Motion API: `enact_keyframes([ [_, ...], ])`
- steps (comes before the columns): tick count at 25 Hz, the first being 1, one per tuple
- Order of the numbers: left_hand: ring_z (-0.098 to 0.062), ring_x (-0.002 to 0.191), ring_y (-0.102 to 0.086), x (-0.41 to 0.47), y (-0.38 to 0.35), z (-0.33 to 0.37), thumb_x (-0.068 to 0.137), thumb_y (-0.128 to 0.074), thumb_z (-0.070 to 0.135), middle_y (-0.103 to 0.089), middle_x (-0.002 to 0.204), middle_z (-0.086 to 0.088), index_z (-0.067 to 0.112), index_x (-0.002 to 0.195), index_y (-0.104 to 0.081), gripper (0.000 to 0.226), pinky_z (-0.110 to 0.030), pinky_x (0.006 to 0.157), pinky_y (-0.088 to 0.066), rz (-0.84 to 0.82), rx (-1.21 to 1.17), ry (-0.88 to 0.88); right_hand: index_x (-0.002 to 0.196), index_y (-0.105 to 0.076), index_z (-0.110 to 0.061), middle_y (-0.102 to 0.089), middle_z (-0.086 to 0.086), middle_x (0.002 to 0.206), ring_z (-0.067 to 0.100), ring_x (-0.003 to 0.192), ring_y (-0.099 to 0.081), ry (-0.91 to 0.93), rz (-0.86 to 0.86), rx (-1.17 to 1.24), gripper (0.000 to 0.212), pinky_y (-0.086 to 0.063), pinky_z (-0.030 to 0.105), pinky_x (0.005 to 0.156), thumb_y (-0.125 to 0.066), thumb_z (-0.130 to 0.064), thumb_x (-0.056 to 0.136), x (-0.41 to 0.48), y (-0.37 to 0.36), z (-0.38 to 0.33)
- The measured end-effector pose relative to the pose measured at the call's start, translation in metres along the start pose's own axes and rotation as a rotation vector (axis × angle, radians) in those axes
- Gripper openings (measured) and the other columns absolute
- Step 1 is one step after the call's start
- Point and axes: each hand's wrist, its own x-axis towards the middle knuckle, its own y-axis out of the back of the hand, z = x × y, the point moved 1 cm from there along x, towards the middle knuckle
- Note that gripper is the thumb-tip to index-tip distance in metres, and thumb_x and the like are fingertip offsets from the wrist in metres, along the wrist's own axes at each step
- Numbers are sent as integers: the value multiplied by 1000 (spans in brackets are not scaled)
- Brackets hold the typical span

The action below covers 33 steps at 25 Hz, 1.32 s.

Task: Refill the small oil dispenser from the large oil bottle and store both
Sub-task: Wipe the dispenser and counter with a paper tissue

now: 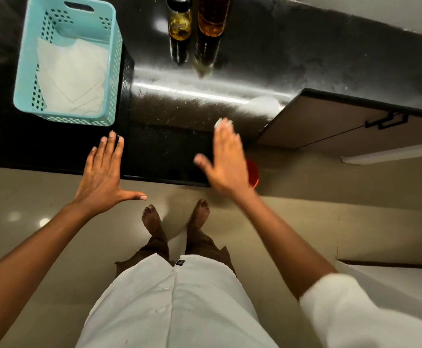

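Observation:
The small oil dispenser (179, 23) stands at the far edge of the black counter (267, 59), holding a little yellow oil. Right beside it on the right stands the large oil bottle (213, 16), full of amber oil; both tops are cut off by the frame. My left hand (104, 172) hovers flat and open over the counter's near edge, fingers spread. My right hand (226, 162) is also open, palm down and blurred, over the near edge. Neither hand touches a bottle. A small white thing shows at my right fingertips; I cannot tell what it is.
A turquoise perforated basket (29, 71) with white cloths inside sits on the counter at the left. A red round object (253, 172) lies on the floor under my right hand. A cabinet door (330, 121) with a black handle stands open at the right.

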Motion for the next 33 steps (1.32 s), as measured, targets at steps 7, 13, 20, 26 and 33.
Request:
enact_keyframes([
  [7, -31, 165, 14, 1, -1, -2, 57, -69, 92, 18, 177, -14, 8, 169, 10, 161, -55, 133, -2, -24, 14, -9, 169, 3, -6, 9, 15, 177, 28, 165, 8, 6, -28, -33, 101, -7, 51, 133, -29, -75, 102, -48, -14, 38],
  [13, -29, 164, 18, 2, -1, -2, 58, -68, 93, 21, 177, -13, 9, 169, 12, 160, -53, 134, 1, -18, 7, -9, 168, 0, -1, 3, 20, 176, 33, 164, 3, -239, 101, -11, 112, -8, 53, 132, -8, -86, 96, 89, 55, 90],
  [20, -30, 165, 15, 0, 1, -1, 58, -63, 97, 18, 177, -14, 8, 169, 11, 160, -50, 134, 3, -18, -4, -3, 169, 1, -6, 6, 15, 177, 25, 165, 7, 477, -251, -190, 105, -10, 48, 133, -30, -79, 100, -47, -34, -63],
  [26, -32, 164, 16, 0, -2, -5, 58, -52, 104, 18, 177, -16, 6, 168, 11, 160, -52, 134, 0, -16, 15, -13, 168, 1, -4, 2, 16, 177, 29, 165, 2, -159, -15, -210, 112, -6, 56, 132, 1, -87, 93, 92, 56, 68],
  [33, -32, 165, 15, 0, -5, -8, 62, -53, 102, 19, 176, -18, 0, 166, 12, 160, -52, 134, -2, -13, 7, -32, 168, -5, -1, -2, 20, 176, 32, 165, 1, 389, -95, -181, 106, -8, 52, 133, -32, -78, 102, 36, -35, -120],
])
